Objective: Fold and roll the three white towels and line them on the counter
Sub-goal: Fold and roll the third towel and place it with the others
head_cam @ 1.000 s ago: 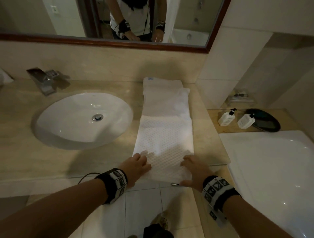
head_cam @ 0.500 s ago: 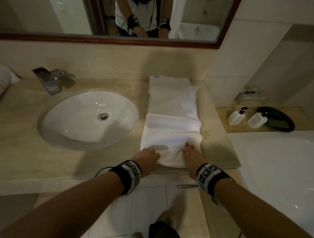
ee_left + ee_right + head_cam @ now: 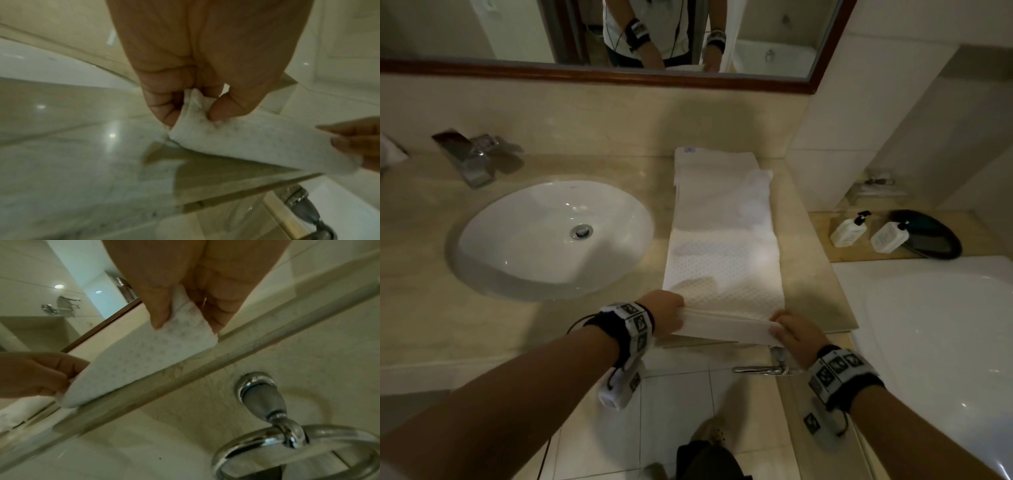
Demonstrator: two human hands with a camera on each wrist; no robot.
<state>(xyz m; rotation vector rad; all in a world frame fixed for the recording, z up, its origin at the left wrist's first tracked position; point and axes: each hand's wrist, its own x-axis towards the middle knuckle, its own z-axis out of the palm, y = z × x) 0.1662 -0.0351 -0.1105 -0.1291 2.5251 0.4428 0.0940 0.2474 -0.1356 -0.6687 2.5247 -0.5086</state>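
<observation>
At the near edge of the counter [image 3: 482, 329], the left hand [image 3: 664, 313] and the right hand [image 3: 792, 334] are each gripping one near corner of the white towel [image 3: 722, 274]. In the left wrist view the thumb [image 3: 224, 107] and curled fingers [image 3: 164, 107] are pinching the towel's corner between them; in the right wrist view the thumb [image 3: 158, 311] is pressing the cloth against the fingers [image 3: 216, 311]. The hands are standing apart at the towel's two sides, and the near hem is lying doubled over between them as a narrow band along the counter edge.

Below the counter's front, a chrome towel ring [image 3: 287, 451] is hanging just under the right hand.

The towel is lying as a long strip running from the near edge toward the far wall, on the right part of the counter beside the sink [image 3: 554, 236]. Its dotted near half is lying flat; its far half is showing smoother folded layers, though the number of layers cannot be told.

Farther left, a faucet [image 3: 472, 157] is standing behind the sink. To the right, two white pump bottles [image 3: 866, 233] are sitting on a ledge by the bathtub [image 3: 945, 325], next to a dark oval object [image 3: 931, 236]. A mirror [image 3: 517, 31] is hanging on the far wall.
</observation>
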